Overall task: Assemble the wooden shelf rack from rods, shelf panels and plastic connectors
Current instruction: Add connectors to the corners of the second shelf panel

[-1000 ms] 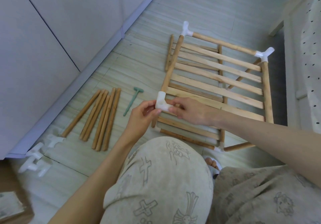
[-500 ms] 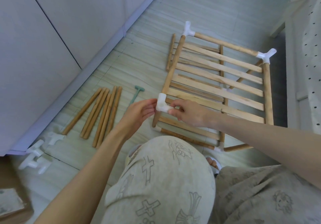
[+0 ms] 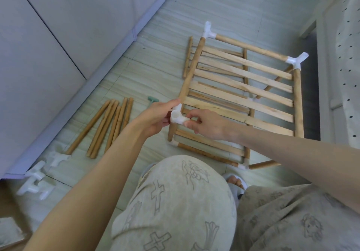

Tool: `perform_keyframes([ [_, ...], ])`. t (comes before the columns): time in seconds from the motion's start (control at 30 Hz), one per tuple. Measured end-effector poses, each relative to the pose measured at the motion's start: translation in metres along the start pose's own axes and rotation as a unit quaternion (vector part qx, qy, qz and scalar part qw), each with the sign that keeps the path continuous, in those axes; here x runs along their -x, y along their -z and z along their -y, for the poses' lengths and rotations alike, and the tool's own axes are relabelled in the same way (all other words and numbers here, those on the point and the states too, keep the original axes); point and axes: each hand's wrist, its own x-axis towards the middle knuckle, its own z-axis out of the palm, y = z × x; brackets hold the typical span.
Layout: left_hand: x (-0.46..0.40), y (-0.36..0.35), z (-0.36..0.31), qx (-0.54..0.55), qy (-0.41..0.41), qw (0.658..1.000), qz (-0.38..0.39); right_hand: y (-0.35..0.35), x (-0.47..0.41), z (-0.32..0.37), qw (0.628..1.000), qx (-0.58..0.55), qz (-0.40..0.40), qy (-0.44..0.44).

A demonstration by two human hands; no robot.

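A partly built rack lies on the floor: a slatted shelf panel (image 3: 239,93) framed by wooden rods, with white connectors at the far left corner (image 3: 208,30) and far right corner (image 3: 297,61). Both hands hold a white plastic corner connector (image 3: 177,116) at the near end of the left rod (image 3: 191,69). My left hand (image 3: 155,117) grips it from the left, and my right hand (image 3: 206,124) pinches its right arm. An open socket faces up. A second shelf panel shows beneath the top one.
Several loose rods (image 3: 109,126) lie on the floor at left, a green tool (image 3: 151,100) just beyond them. Spare white connectors (image 3: 39,174) sit near the baseboard. My knees fill the foreground. White furniture (image 3: 331,75) stands at right.
The connector has turned in my hands so its open socket faces up. My left hand has closed further around it.
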Motion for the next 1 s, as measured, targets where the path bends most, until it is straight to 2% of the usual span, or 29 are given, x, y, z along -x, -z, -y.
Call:
perform_keyframes([
  [0.13,0.0,0.004,-0.005,0.034,0.039,0.998,0.033,-0.002,0.002,0.0,1.0,0.002,0.003,0.002],
  [0.43,0.007,0.005,-0.018,0.074,0.064,0.99,0.1,-0.002,0.009,0.001,1.0,0.003,0.025,-0.008],
  [0.67,0.008,0.003,-0.02,0.018,0.021,0.995,0.091,-0.002,0.018,0.004,0.999,0.028,0.041,-0.008],
  [1.0,0.011,0.005,-0.01,0.0,-0.077,0.996,0.049,-0.001,0.015,0.005,0.998,0.044,0.052,-0.003],
])
